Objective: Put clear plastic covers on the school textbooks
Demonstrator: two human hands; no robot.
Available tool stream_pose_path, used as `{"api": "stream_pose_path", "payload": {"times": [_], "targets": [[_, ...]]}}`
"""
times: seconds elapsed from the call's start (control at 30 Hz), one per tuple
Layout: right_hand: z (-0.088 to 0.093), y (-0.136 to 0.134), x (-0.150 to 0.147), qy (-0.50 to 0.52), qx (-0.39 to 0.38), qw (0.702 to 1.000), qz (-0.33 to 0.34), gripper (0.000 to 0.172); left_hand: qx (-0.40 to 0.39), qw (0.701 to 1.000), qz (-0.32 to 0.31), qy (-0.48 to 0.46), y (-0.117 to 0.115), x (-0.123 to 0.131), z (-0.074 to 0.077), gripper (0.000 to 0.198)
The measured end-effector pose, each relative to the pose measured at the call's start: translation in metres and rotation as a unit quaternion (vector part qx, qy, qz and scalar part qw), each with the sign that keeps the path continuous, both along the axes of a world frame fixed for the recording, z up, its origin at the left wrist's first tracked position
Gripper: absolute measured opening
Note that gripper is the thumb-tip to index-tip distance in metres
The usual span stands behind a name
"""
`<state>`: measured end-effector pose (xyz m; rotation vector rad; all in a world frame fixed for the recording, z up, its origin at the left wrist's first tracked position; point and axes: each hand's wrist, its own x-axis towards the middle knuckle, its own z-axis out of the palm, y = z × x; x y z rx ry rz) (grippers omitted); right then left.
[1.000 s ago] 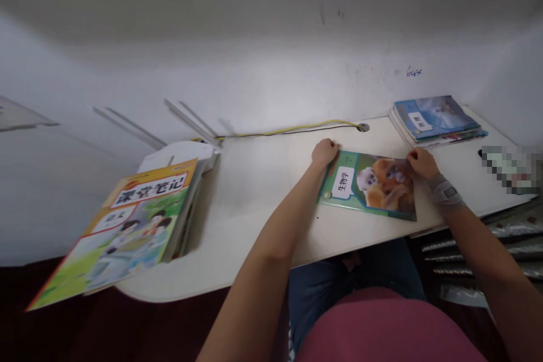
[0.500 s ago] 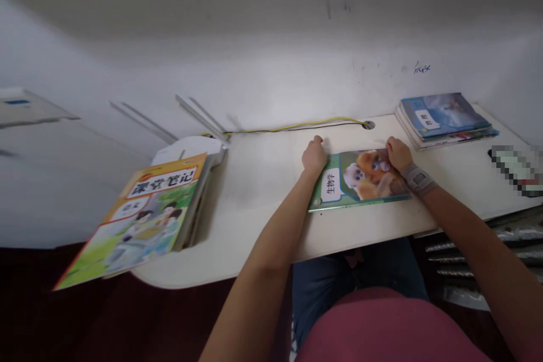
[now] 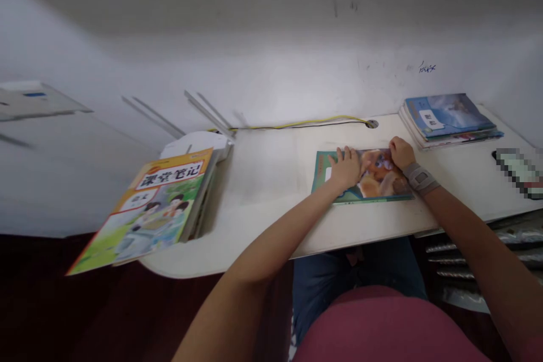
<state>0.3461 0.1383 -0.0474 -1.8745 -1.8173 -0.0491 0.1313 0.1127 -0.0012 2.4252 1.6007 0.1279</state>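
A green textbook (image 3: 384, 181) with monkeys on its cover lies flat on the white desk in front of me. My left hand (image 3: 345, 168) rests on the cover with its fingers spread, hiding much of the white title label and one monkey. At the book's right edge, my right hand (image 3: 401, 154) is closed, its fingers curled against the far right corner. A grey band (image 3: 419, 178) wraps the right wrist.
On the left stands a pile of books topped by a yellow and green notebook (image 3: 148, 209), jutting past the desk (image 3: 263, 220) edge. A stack of blue textbooks (image 3: 449, 116) and a phone (image 3: 520, 172) lie right. A yellow cable (image 3: 305, 121) runs along the wall into a hole.
My left hand has moved right, from the book's left edge onto its cover, and its fingers have opened. My right hand stays at the right edge. The view has shifted slightly.
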Motion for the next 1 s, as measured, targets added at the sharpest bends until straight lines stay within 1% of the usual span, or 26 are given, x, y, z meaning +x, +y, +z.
{"api": "stream_pose_path", "payload": {"times": [0.1,0.17,0.23,0.3,0.37,0.43,0.5,0.53,0.6,0.63,0.7,0.77,0.83,0.9,1.0], "targets": [[0.005,-0.001,0.007,0.006,-0.008,1.0,0.001,0.027,0.023,0.999,0.025,0.001,-0.004,0.005,-0.015,0.072],[0.013,-0.002,0.011,0.009,-0.014,1.0,0.008,0.028,0.053,0.998,0.034,-0.01,-0.003,0.006,-0.024,0.07],[0.023,-0.002,0.006,0.008,-0.014,1.0,0.027,0.03,0.062,0.997,0.034,-0.017,-0.001,0.006,-0.029,0.07],[0.03,-0.005,-0.015,0.002,-0.009,0.998,0.062,0.033,0.057,0.998,0.034,-0.019,0.0,0.006,-0.029,0.07],[0.032,-0.01,-0.047,-0.009,-0.007,0.994,0.111,0.037,0.053,0.998,0.032,-0.014,0.001,0.005,-0.027,0.068],[0.027,-0.019,-0.079,-0.021,-0.012,0.986,0.167,0.04,0.049,0.999,0.01,0.001,0.002,0.0,-0.025,0.066],[0.018,-0.029,-0.093,-0.033,-0.021,0.977,0.207,0.046,0.044,0.999,-0.017,0.006,0.003,-0.007,-0.025,0.063],[0.013,-0.033,-0.09,-0.038,-0.025,0.976,0.214,0.049,0.044,0.999,-0.02,0.002,0.005,-0.01,-0.025,0.061],[0.006,-0.039,-0.07,-0.046,-0.029,0.978,0.2,0.053,0.052,0.999,-0.002,-0.013,0.007,-0.017,-0.026,0.058],[0.004,-0.041,-0.056,-0.053,-0.029,0.981,0.184,0.054,0.059,0.998,0.014,-0.019,0.008,-0.02,-0.027,0.057],[-0.001,-0.041,-0.028,-0.1,-0.036,0.983,0.148,0.055,0.072,0.996,0.044,-0.03,0.01,-0.026,-0.028,0.058],[-0.004,-0.039,-0.011,-0.135,-0.038,0.982,0.127,0.056,0.07,0.992,0.086,-0.056,0.013,-0.032,-0.029,0.057],[-0.008,-0.037,-0.007,-0.151,-0.035,0.981,0.118,0.055,0.06,0.985,0.135,-0.089,0.014,-0.039,-0.029,0.056],[-0.011,-0.036,-0.009,-0.152,-0.029,0.98,0.121,0.055,0.049,0.978,0.168,-0.116,0.015,-0.049,-0.027,0.058],[-0.013,-0.033,-0.011,-0.141,-0.019,0.98,0.139,0.057,0.03,0.974,0.169,-0.15,0.015,-0.066,-0.021,0.059]]}}
